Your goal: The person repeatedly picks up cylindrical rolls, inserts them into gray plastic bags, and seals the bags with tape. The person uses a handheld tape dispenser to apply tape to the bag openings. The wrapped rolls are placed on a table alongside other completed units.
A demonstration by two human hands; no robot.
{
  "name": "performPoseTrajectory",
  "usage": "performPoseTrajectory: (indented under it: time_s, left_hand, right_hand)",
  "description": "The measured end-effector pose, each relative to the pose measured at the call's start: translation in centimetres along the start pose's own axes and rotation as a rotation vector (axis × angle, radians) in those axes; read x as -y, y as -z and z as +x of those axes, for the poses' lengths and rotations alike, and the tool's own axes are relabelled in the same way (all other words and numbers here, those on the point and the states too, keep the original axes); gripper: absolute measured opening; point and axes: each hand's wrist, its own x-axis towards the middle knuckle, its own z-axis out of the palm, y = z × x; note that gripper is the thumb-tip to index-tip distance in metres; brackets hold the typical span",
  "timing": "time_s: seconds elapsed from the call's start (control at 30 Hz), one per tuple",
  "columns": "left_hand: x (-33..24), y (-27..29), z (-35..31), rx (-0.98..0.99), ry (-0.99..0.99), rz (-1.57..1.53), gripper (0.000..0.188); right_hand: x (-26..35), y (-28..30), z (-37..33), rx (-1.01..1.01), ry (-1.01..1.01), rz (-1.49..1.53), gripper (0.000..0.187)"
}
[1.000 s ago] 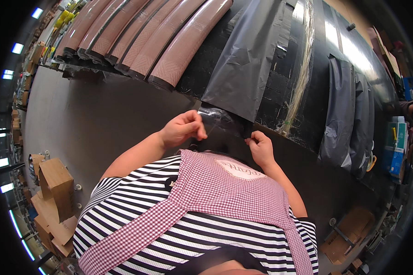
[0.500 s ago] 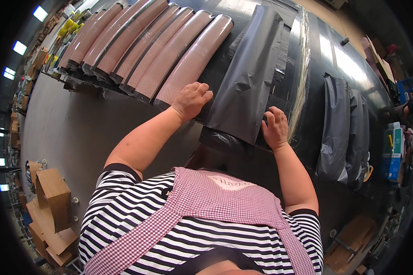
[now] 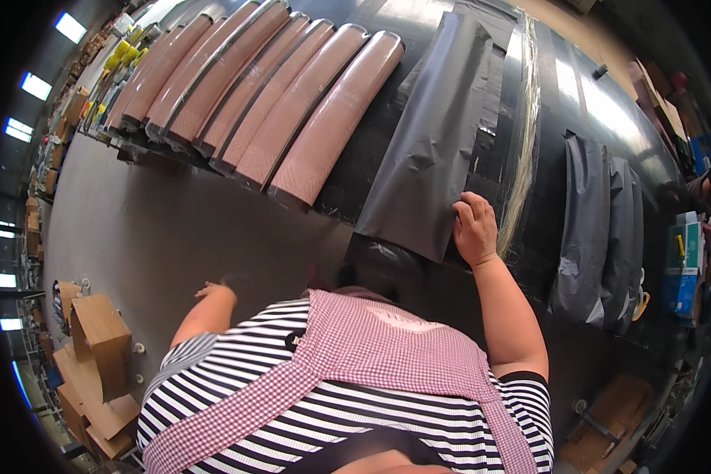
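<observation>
Our right hand [image 3: 475, 229] lies flat, fingers spread, on the near right corner of the dark grey plastic bag [image 3: 434, 150]; our left hand [image 3: 213, 291] hangs low beside us, grip unclear. That bag, smooth and glossy, runs lengthwise away from us across the bench [image 3: 174, 229], beside pink rolls [image 3: 324, 130].

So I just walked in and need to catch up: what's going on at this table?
A person in a striped top and checked apron stands at a dark table. Their right hand rests on the edge of a grey plastic bag laid flat there. The left hand is low at the table's near edge, holding nothing visible. A row of long pink pieces lies to the left, more grey bags to the right.
</observation>
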Motion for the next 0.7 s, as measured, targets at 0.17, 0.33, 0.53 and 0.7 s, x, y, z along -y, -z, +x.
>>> performPoseTrajectory:
  time_s: [0.17, 0.33, 0.53, 0.7]
  left_hand:
    - [-5.3, 9.3, -3.1, -0.231, -0.31, -0.221, 0.026]
    - [-7.8, 11.7, -2.7, -0.699, -0.424, -0.54, 0.026]
    - [-7.9, 9.3, 0.8, -0.481, -0.422, -1.133, 0.058]
    - [-2.2, 9.3, 1.1, 0.129, -0.331, -1.939, 0.099]
  right_hand:
    - [-1.1, 0.2, 0.5, -0.006, 0.015, -0.067, 0.027]
    - [-0.7, 0.4, 1.2, 0.0, -0.006, -0.026, 0.033]
    - [0.1, 0.8, 1.0, 0.013, -0.046, 0.075, 0.041]
    - [-0.1, 0.8, 0.1, 0.058, -0.112, 0.11, 0.048]
